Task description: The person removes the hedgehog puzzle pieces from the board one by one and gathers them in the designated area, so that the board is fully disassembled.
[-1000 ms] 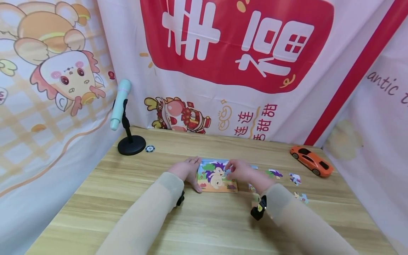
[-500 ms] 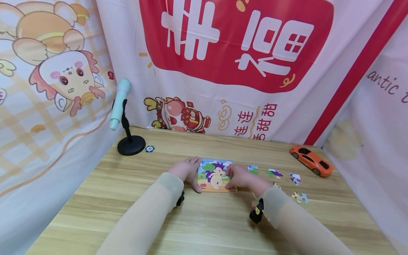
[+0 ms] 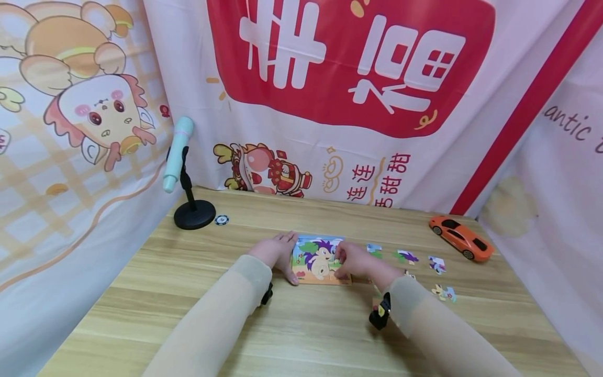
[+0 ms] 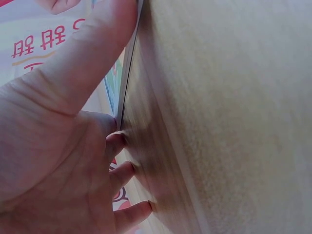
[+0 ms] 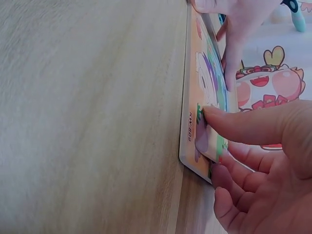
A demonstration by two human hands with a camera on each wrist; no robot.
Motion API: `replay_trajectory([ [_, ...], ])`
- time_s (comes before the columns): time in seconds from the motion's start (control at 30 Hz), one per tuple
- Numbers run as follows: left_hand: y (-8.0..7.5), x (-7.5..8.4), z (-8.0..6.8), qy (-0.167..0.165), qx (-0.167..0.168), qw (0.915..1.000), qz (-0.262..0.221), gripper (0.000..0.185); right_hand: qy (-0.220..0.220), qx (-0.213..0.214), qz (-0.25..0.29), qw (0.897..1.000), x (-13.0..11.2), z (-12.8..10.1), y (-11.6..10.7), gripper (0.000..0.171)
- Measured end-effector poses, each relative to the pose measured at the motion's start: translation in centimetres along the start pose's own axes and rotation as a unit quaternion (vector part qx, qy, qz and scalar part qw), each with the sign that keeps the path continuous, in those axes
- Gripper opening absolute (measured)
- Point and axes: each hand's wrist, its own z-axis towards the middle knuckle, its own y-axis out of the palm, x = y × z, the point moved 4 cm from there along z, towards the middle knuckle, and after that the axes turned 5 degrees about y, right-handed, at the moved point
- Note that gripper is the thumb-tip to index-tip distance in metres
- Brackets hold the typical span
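A jigsaw puzzle board (image 3: 308, 278), printed with a purple-haired hedgehog, lies flat on the wooden table. At its left edge rests my left hand (image 3: 278, 252), thumb by the near corner and fingers extended toward the far corner. In the left wrist view those fingertips touch the tabletop beside the board's edge. My right hand (image 3: 354, 259) works over the board's right side. The right wrist view shows its thumb on a puzzle piece (image 5: 202, 139) with a green plant, the other fingers curled at the piece's far edge. That piece sits slightly raised at the board's right end.
Several loose puzzle pieces (image 3: 436, 264) lie to the right of the board, some partly behind my right forearm. An orange toy car (image 3: 460, 238) stands at the back right. At the back left are a mint microphone (image 3: 177, 154) on a black stand (image 3: 194, 214) and a poker chip (image 3: 222, 220).
My right hand has come down from above the board's upper right, carrying a piece, and now stays low on the right side. My left hand has kept its place at the left edge.
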Motion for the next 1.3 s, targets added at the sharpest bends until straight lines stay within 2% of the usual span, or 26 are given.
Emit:
replay_trajectory([
  [0.13,0.0,0.0,0.0,-0.001,-0.003,1.0,0.0,0.132,0.0,-0.004,0.017,1.0,0.1,-0.1,-0.2,0.032],
  [0.37,0.1,-0.1,0.3,-0.004,-0.007,0.9999,-0.006,0.134,-0.032,0.001,0.043,0.999,0.2,-0.4,-0.8,0.019],
  [0.67,1.5,-1.7,3.1,-0.012,-0.023,0.9996,0.011,0.148,-0.052,-0.002,0.119,0.991,0.5,-1.7,-3.5,0.02],
  [0.83,1.9,-2.0,3.8,-0.007,-0.022,0.9997,0.012,0.152,-0.073,-0.01,0.131,0.989,1.9,-3.3,-5.9,0.018],
  [1.03,1.5,-1.7,3.0,0.004,-0.015,0.9999,-0.002,0.149,-0.07,-0.001,0.13,0.989,4.6,-6.2,-10.0,0.019],
  [1.13,1.6,-1.8,3.3,-0.001,-0.014,0.9999,-0.002,0.149,-0.058,0.019,0.114,0.992,5.4,-8.2,-12.4,0.02],
  [1.3,2.2,-2.2,4.4,-0.008,-0.019,0.9998,0.007,0.15,-0.064,0.06,0.086,0.992,6.7,-11.9,-16.1,0.024],
])
